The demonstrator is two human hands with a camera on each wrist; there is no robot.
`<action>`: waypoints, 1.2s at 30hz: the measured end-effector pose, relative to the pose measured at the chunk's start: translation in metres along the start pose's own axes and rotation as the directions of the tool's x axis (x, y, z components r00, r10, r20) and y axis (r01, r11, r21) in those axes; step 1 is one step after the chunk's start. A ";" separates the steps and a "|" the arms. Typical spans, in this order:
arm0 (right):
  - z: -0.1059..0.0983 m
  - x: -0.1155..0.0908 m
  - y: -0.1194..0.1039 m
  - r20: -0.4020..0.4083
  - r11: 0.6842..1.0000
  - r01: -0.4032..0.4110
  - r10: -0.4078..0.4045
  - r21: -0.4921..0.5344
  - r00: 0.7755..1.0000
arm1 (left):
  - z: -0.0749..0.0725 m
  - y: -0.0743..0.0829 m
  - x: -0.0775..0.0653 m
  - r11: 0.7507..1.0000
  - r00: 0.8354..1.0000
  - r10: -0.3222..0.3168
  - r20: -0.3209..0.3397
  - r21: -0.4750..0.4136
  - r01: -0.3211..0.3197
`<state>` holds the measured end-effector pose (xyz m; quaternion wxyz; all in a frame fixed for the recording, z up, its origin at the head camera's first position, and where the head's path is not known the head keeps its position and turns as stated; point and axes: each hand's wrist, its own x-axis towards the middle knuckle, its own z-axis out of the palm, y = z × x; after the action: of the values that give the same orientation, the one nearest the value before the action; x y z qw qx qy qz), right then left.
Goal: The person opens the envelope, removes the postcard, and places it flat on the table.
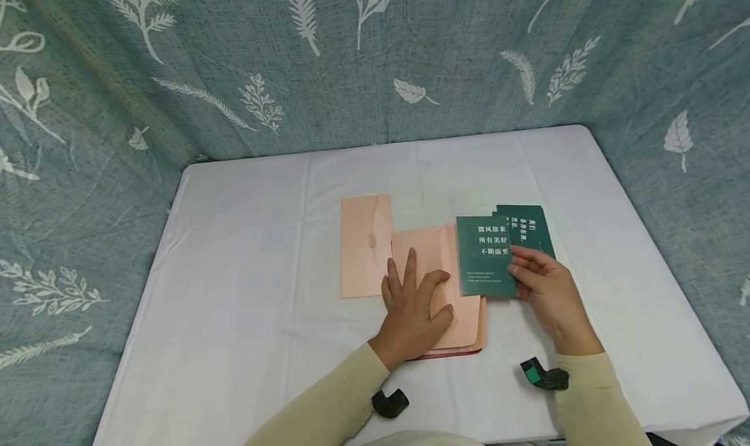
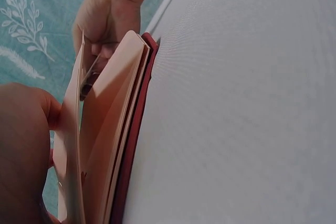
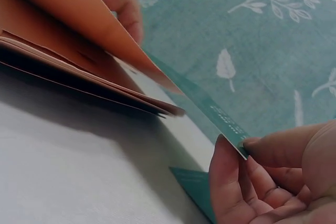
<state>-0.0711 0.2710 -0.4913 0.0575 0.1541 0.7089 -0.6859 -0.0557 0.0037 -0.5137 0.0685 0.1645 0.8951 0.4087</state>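
Observation:
My right hand [image 1: 547, 293] pinches the right edge of a dark green card [image 1: 483, 257] printed with white Chinese characters. In the right wrist view, its thumb and fingers [image 3: 273, 148] hold the card at a slant. My left hand [image 1: 413, 309] lies with spread fingers on a pale pink envelope [image 1: 418, 241] on top of a pink stack. In the left wrist view, this top envelope [image 2: 68, 140] stands lifted from the pink layers [image 2: 113, 95] below, which lie over a red cover [image 2: 137, 124]. The green card's left edge overlaps the stack's upper right side.
Left of the stack lies another pink envelope [image 1: 360, 250] with a pointed flap. More green cards [image 1: 536, 224] with white characters lie behind my right hand. All rests on a white-covered table [image 1: 246, 257], with green leaf-patterned cloth [image 1: 375, 94] hanging around it.

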 end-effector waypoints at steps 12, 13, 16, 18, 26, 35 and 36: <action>-0.014 0.004 0.000 -0.086 0.991 0.000 0.011 0.131 0.996 | 0.000 0.000 0.001 1.000 1.000 -0.002 0.001 0.013 0.002; -0.015 0.004 0.000 -0.093 0.991 0.001 0.012 0.136 0.996 | 0.000 0.000 0.001 1.000 1.000 -0.003 0.002 0.012 0.003; -0.018 0.006 0.000 -0.113 0.990 0.002 0.014 0.139 0.993 | 0.000 0.000 0.001 1.000 1.000 -0.004 0.005 0.011 0.004; -0.020 0.007 -0.001 -0.125 0.990 0.002 0.016 0.142 0.992 | 0.000 0.000 0.000 1.000 1.000 -0.003 0.006 0.009 0.003; -0.031 0.010 0.000 -0.177 0.987 0.012 0.017 0.158 0.984 | 0.000 0.000 0.000 1.000 1.000 -0.004 0.007 0.005 0.004; -0.039 0.015 0.000 -0.204 0.987 0.020 0.013 0.161 0.979 | -0.001 0.001 0.000 1.000 1.000 -0.008 0.009 0.000 0.008; -0.040 0.015 0.000 -0.210 0.988 0.016 0.016 0.152 0.977 | -0.001 0.001 0.000 1.000 1.000 -0.007 0.007 -0.001 0.007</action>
<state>-0.0805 0.3127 -0.4938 -0.0301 0.2299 0.6561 -0.7182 -0.0553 0.0035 -0.5128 0.0732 0.1626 0.8952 0.4085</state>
